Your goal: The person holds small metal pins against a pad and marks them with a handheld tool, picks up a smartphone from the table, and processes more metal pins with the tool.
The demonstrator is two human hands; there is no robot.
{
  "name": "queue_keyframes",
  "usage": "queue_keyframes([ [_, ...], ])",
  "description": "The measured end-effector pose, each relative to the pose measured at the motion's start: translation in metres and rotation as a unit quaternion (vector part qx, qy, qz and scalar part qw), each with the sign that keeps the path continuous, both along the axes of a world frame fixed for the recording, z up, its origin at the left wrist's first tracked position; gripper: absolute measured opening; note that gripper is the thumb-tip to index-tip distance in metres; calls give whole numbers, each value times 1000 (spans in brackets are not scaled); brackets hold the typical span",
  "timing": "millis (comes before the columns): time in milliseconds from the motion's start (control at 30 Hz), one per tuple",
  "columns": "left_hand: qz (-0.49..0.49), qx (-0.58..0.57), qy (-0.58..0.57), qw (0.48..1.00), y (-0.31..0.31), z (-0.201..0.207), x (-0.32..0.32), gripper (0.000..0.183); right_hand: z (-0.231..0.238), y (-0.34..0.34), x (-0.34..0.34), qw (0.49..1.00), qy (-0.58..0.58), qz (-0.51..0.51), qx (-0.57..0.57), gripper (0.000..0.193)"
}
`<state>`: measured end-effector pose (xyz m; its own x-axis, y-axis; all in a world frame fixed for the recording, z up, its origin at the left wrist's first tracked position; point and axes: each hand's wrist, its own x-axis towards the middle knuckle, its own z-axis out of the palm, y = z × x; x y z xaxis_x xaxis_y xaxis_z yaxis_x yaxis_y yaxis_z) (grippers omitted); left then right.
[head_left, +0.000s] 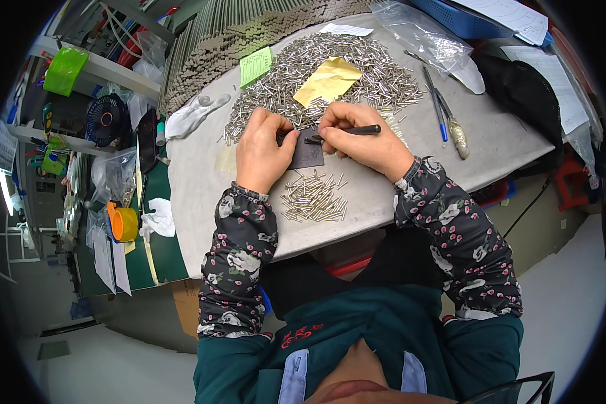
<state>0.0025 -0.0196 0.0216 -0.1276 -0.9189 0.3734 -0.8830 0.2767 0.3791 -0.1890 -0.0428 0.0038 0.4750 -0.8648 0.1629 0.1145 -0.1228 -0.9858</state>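
Note:
My right hand [365, 140] grips a slim black pen-shaped tool [365, 130], whose rear end sticks out past my fingers. Its dark tip lies over a small dark flat plate [308, 153] on the table. At the plate's left edge my left hand [264, 149] is closed, thumb against fingers; whatever it pinches is too small or hidden. Just beyond both hands spreads a large heap of small metal pins [289, 74]. Nearer to me, below the plate, lies a smaller pile of similar pins [314, 197].
A yellow paper [326, 81] and a green note [256, 66] lie on or beside the heap. Stacked grey rods [209, 50] line the back. To the right are a blue pen [442, 124], a handled tool [458, 138] and a plastic bag [431, 47]. A white glove [196, 116] sits left.

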Motion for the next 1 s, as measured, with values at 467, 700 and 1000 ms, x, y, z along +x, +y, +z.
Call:
queue_keyframes([
  [467,-80,50,24,995,8,2,7,7,-12,-1,-1,1000,-20,-5,-16,15],
  [700,-92,54,47,993,9,3,4,8,-7,0,-2,1000,-11,-24,-3,15],
  [1000,-124,46,31,991,11,3,4,9,-13,-2,-1,1000,-10,-19,-17,14],
])
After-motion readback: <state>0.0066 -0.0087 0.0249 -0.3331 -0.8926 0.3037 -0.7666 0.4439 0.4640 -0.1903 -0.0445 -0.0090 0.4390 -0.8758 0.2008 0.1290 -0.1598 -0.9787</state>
